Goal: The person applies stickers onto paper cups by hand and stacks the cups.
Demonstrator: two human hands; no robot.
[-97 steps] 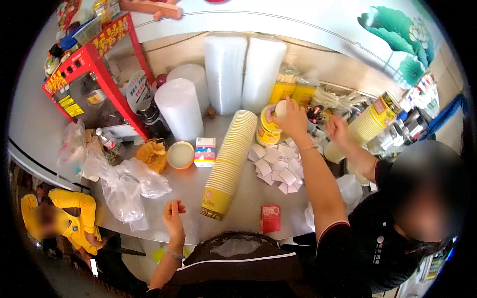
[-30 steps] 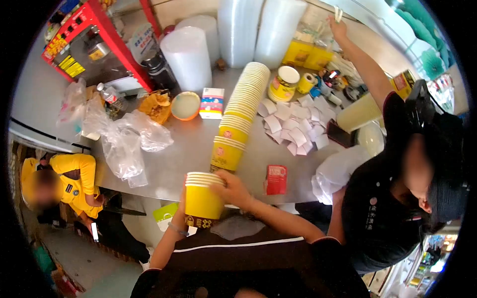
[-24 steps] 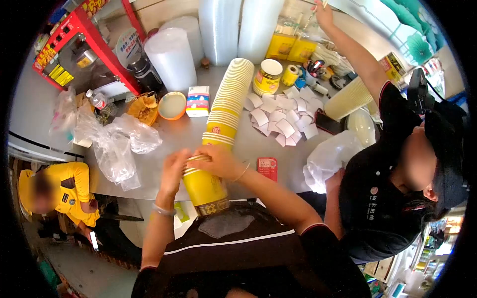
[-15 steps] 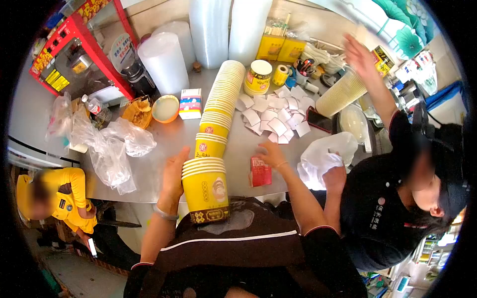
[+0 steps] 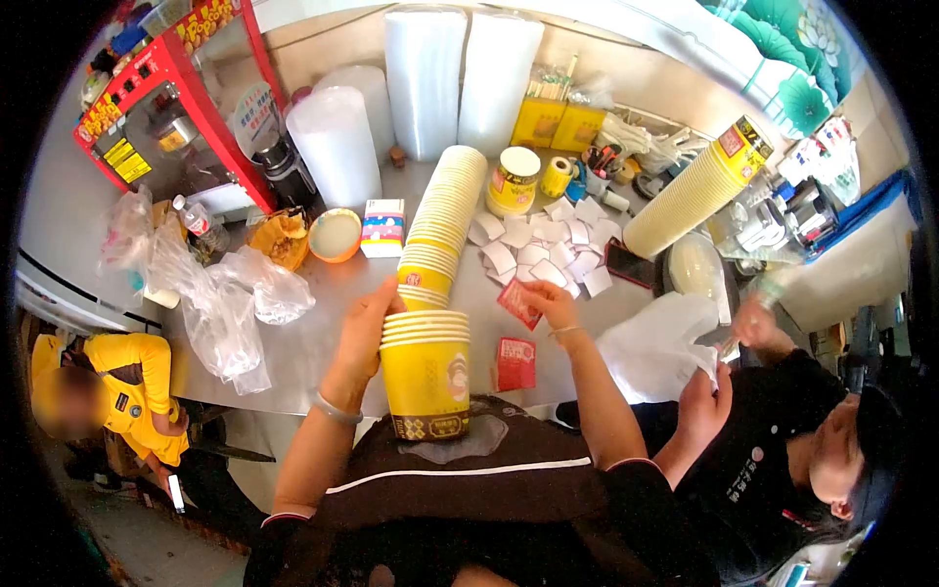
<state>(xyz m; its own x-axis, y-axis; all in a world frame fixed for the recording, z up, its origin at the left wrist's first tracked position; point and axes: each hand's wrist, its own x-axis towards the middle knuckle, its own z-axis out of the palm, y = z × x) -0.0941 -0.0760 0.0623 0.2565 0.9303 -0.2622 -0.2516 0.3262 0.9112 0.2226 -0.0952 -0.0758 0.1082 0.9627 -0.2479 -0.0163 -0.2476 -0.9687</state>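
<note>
A long stack of yellow paper tubs (image 5: 426, 367) leans from the table's back toward my body, with its thickest end against my apron. My left hand (image 5: 367, 338) is closed at the stack's left side, fingertips at the rims where the front tubs meet the rest; part of its grip is hidden. Between the thumb and fingers of my right hand (image 5: 558, 305) is a red printed card (image 5: 519, 303), held just right of the stack. A second red card (image 5: 515, 363) lies on the table below that hand.
White paper pieces (image 5: 543, 245) are scattered behind my right hand, beside a phone (image 5: 629, 262). At right a co-worker handles a white plastic bag (image 5: 660, 342) near another tub stack (image 5: 685, 201). Left are an orange bowl (image 5: 335, 236), a tissue box (image 5: 382, 228) and crumpled bags (image 5: 220, 313).
My right hand has picked up a red card from the table. My left hand's fingers have closed in at the tub rims. The co-worker's raised arm has come down to the bag.
</note>
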